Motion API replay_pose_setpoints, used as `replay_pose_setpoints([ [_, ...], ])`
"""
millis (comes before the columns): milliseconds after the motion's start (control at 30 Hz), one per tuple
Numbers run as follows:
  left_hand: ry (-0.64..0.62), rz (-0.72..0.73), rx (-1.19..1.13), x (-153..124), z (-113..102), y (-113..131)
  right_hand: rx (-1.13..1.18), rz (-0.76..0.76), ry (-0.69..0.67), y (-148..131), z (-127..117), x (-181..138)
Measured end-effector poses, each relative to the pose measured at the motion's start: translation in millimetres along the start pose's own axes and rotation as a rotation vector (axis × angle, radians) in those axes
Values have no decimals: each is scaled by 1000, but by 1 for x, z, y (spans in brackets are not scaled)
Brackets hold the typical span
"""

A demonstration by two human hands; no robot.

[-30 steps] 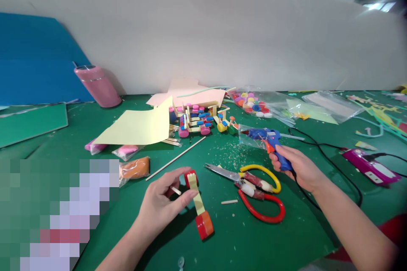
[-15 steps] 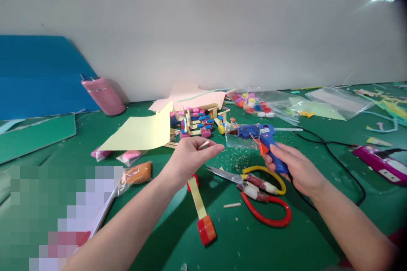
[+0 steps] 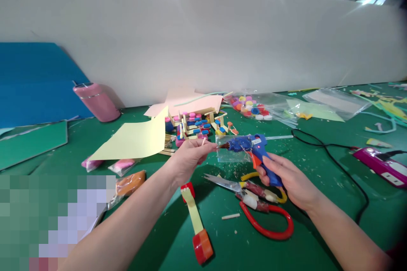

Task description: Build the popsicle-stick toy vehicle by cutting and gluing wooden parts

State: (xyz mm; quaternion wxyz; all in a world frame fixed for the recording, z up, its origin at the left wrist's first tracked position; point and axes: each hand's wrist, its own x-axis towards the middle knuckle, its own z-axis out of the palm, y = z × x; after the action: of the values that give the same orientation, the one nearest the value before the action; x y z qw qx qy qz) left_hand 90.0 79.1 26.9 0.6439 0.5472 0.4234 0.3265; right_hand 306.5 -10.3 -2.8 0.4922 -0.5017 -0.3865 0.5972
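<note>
My right hand [image 3: 282, 173] is wrapped round the handle of a blue hot glue gun [image 3: 243, 144] with an orange trigger. A clear glue stick [image 3: 280, 137] pokes out of its back, and clear plastic film hangs round its nozzle. My left hand [image 3: 192, 154] pinches a short wooden stick [image 3: 204, 141], its fingertips close to the nozzle; whether they touch I cannot tell. Below lie open scissors [image 3: 229, 183] with red and yellow handles, another short stick [image 3: 230, 216], and a pale strip [image 3: 194, 214] joining red and orange bottle caps [image 3: 202, 246].
Small craft pieces [image 3: 195, 127] and yellow paper [image 3: 130, 137] lie behind my left hand. Further back are a bag of coloured caps [image 3: 249, 106] and a pink tumbler [image 3: 97, 101]. At right, a black cord [image 3: 340, 169] runs near a purple power strip [image 3: 380, 165].
The glue gun has moved left and my left fingertips now meet the area of its nozzle. The wooden stick has turned more upright. The whole view has shifted slightly.
</note>
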Motion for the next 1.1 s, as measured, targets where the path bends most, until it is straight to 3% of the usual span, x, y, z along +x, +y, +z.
replay_pose_setpoints([
  [233,8,0,-38,5,2,2,-25,-9,-27,2,0,0],
  [500,-19,44,44,20,13,3,90,-47,59,-10,-9,-5],
  [700,-34,48,155,36,4,-5,402,-222,231,-24,-37,-7],
  [967,-102,62,300,46,15,-4,386,-230,306,-24,-41,-10],
  [1100,-50,40,413,49,15,-20,453,-446,490,-41,-50,-11],
])
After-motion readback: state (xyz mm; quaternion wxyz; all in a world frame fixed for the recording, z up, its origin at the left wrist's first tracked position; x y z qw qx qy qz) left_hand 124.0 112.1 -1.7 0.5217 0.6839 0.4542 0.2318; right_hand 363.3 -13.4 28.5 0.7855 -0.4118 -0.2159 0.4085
